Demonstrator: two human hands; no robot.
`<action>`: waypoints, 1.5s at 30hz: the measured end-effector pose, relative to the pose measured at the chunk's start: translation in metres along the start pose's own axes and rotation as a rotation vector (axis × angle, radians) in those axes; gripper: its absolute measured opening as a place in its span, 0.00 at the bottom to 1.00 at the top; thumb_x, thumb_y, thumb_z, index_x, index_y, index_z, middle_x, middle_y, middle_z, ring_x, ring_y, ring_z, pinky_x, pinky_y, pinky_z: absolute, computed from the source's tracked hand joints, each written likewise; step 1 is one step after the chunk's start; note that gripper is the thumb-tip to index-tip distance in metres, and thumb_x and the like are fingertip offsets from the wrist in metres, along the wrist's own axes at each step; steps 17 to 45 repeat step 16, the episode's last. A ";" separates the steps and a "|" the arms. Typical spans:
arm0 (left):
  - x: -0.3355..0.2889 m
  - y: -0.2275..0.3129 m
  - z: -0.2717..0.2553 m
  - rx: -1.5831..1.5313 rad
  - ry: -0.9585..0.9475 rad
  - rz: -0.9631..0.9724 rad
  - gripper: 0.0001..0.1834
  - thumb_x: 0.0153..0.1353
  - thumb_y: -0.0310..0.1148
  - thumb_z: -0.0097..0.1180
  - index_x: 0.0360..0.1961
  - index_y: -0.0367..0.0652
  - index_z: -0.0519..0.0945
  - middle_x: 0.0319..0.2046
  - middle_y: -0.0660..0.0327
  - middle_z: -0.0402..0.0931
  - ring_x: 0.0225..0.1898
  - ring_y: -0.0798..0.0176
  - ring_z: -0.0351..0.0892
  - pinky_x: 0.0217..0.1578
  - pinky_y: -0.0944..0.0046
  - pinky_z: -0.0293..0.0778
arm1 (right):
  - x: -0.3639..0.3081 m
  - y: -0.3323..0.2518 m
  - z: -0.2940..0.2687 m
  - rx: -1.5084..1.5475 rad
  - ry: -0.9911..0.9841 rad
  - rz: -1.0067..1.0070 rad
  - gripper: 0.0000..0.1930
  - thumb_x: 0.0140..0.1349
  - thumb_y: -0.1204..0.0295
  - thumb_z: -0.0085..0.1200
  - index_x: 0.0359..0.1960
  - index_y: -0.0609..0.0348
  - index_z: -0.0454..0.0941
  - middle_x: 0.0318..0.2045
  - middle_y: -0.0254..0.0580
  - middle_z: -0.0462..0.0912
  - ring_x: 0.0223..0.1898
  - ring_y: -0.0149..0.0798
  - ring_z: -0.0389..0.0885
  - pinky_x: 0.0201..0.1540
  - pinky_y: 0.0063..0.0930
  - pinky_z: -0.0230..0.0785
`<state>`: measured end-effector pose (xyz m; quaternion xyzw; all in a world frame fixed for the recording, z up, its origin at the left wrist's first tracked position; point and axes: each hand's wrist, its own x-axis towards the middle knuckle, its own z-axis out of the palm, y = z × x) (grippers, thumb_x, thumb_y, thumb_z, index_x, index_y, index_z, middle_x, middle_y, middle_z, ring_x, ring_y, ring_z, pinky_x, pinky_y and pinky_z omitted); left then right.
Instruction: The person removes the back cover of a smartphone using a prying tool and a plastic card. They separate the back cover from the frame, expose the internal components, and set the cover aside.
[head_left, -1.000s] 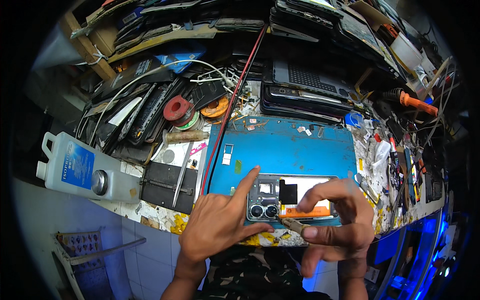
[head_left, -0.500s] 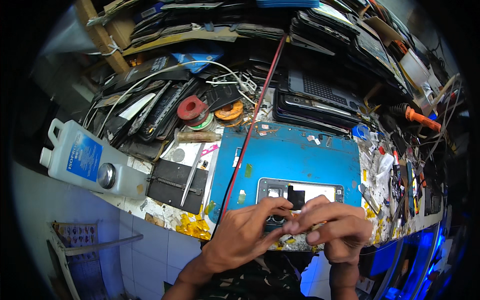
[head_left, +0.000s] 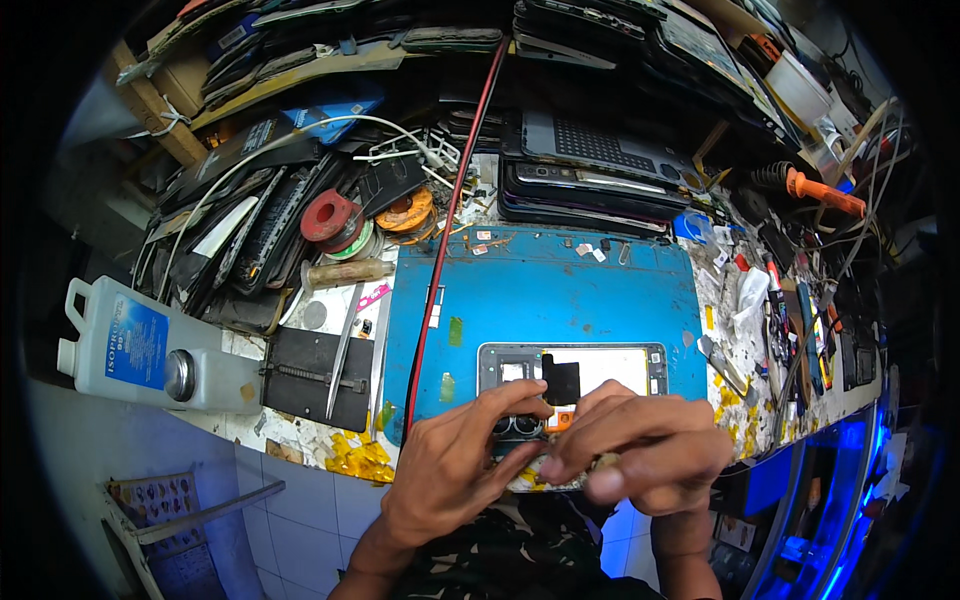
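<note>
An opened phone (head_left: 657, 372) with a pale frame lies at the front of a blue work mat (head_left: 560, 290). Across its inside runs a black strip (head_left: 564, 380); an orange piece (head_left: 561, 420) and dark round lens rings (head_left: 517, 425) show below it. My left hand (head_left: 445, 460) curves round the lens rings, thumb and index finger apart, the index tip near the strip. Beside it, over the phone's near right part, my right hand (head_left: 650, 440) has its fingers curled in a pinch. Whatever they hold is too small to name. Both hands hide the phone's near edge.
A white jug (head_left: 225, 365) stands at the left beside a dark plate with tweezers (head_left: 345, 350). Solder and wire spools (head_left: 333, 218) and stacked devices (head_left: 600, 190) line the back. A red-black cable (head_left: 440, 255) crosses the mat. Pens and tools (head_left: 800, 330) crowd the right.
The whole view has shifted, so the bench appears further left and slightly higher. My right fingers have drawn a little away from my left fingertips, uncovering the orange piece.
</note>
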<state>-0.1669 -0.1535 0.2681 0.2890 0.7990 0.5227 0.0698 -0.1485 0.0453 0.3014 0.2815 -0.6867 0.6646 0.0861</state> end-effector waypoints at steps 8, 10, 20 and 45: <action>0.003 -0.002 0.002 -0.004 0.018 0.034 0.30 0.54 0.24 0.68 0.59 0.39 0.71 0.43 0.53 0.84 0.43 0.49 0.85 0.41 0.58 0.80 | -0.003 0.003 0.008 -0.013 0.127 -0.011 0.07 0.49 0.74 0.66 0.31 0.55 0.84 0.37 0.48 0.80 0.37 0.43 0.82 0.41 0.34 0.77; 0.003 -0.001 0.002 -0.014 0.014 0.012 0.30 0.54 0.25 0.68 0.59 0.39 0.71 0.43 0.53 0.84 0.43 0.49 0.85 0.42 0.58 0.80 | -0.004 0.007 0.014 -0.138 0.153 0.013 0.07 0.53 0.68 0.67 0.30 0.53 0.83 0.35 0.48 0.80 0.35 0.43 0.83 0.38 0.34 0.77; 0.000 0.000 0.001 -0.007 -0.014 -0.037 0.31 0.54 0.25 0.68 0.60 0.40 0.71 0.44 0.52 0.84 0.44 0.50 0.85 0.41 0.59 0.81 | -0.011 0.016 -0.003 0.104 0.008 -0.113 0.08 0.61 0.74 0.60 0.41 0.51 0.85 0.53 0.55 0.75 0.45 0.46 0.82 0.45 0.38 0.76; 0.000 0.000 0.001 -0.007 -0.014 -0.037 0.31 0.54 0.25 0.68 0.60 0.40 0.71 0.44 0.52 0.84 0.44 0.50 0.85 0.41 0.59 0.81 | -0.011 0.016 -0.003 0.104 0.008 -0.113 0.08 0.61 0.74 0.60 0.41 0.51 0.85 0.53 0.55 0.75 0.45 0.46 0.82 0.45 0.38 0.76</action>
